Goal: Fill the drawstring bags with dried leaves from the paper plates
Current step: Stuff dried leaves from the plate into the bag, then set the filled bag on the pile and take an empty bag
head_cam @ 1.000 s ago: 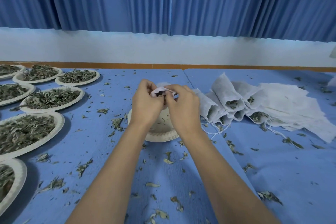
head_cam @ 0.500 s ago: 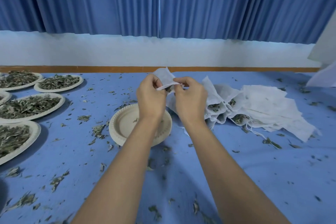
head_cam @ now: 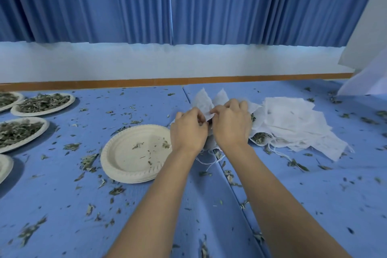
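My left hand [head_cam: 188,130] and my right hand [head_cam: 230,124] are side by side, both pinching the top of a white drawstring bag [head_cam: 202,101] low over the table. Most of the bag is hidden behind my hands. Just left of my hands lies a stack of paper plates [head_cam: 134,154], the top one holding only a few leaf crumbs. Right of my hands sits a heap of white drawstring bags [head_cam: 293,125], some showing dried leaves inside. Several plates of dried leaves [head_cam: 44,101] stand at the far left.
Loose dried leaves [head_cam: 89,160] are scattered all over the blue table [head_cam: 62,205]. A seam between two tabletops [head_cam: 234,186] runs under my right arm. White sheets [head_cam: 364,81] hang at the right edge. A wall and blue curtain close off the back.
Both hands have moved right and down with the bag, from above the plate stack to beside the heap of bags. The view has shifted right too.
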A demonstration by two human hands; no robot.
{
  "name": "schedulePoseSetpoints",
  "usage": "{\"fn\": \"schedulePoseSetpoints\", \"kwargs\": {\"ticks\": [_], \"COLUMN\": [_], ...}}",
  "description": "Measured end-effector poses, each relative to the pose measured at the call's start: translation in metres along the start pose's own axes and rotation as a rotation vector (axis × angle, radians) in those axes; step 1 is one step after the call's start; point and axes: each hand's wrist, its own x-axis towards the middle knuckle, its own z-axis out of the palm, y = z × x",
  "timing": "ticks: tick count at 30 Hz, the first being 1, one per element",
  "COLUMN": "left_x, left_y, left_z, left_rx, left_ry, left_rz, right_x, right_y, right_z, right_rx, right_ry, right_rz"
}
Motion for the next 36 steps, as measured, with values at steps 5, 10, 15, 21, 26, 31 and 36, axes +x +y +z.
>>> {"fn": "schedulePoseSetpoints", "kwargs": {"ticks": [5,10,15,21,26,31,36], "left_x": [-0.007,-0.017,-0.027,-0.037,-0.034,-0.033,-0.035], "left_y": [0.01,0.036,0.067,0.071,0.068,0.067,0.065], "left_z": [-0.009,-0.008,0.014,0.038,0.043,0.047,0.048], "left_rx": [-0.003,-0.201,-0.299,-0.364,-0.413,-0.464,-0.484], "left_ry": [0.037,0.257,0.068,0.034,0.042,0.022,0.008], "left_rz": [0.017,0.154,0.217,0.171,0.13,0.092,0.074], "right_x": [-0.004,-0.001,0.015,0.022,0.005,0.006,0.009], "right_y": [-0.003,0.027,0.098,0.141,0.145,0.127,0.125], "right_z": [-0.003,-0.013,-0.01,-0.004,0.006,0.006,0.005], "right_rx": [0.253,0.637,0.277,0.346,0.513,0.608,0.561], "right_ry": [0.145,0.403,0.163,-0.091,0.053,0.026,0.261], "right_rz": [0.034,0.142,0.299,0.405,0.262,0.062,0.233]}}
